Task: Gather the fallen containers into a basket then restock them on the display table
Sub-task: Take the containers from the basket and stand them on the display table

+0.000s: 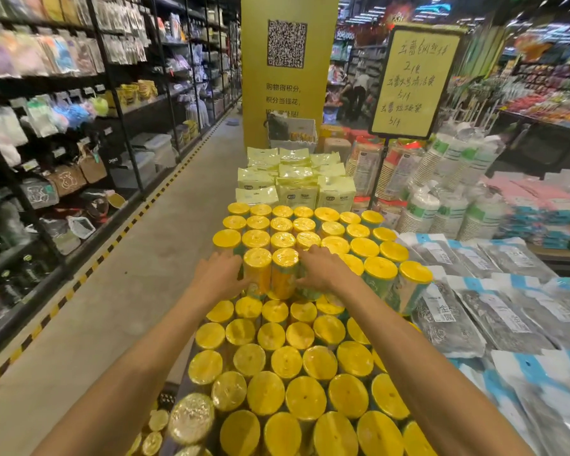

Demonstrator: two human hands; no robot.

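Several yellow-lidded cylindrical containers stand packed in two tiers on the display table. Two of them, shrink-wrapped together as a yellow twin pack, stand at the front of the upper tier. My left hand presses against the pack's left side. My right hand lies against its right side, fingers reaching over neighbouring lids. Whether the fingers curl round the pack is unclear. The lower tier of containers fills the table's near part. No basket is visible.
Pale yellow bags are stacked behind the containers. Grey packets with blue headers lie at right, with paper cup stacks and a handwritten yellow sign beyond. A shelf aisle runs along the left; people stand far back.
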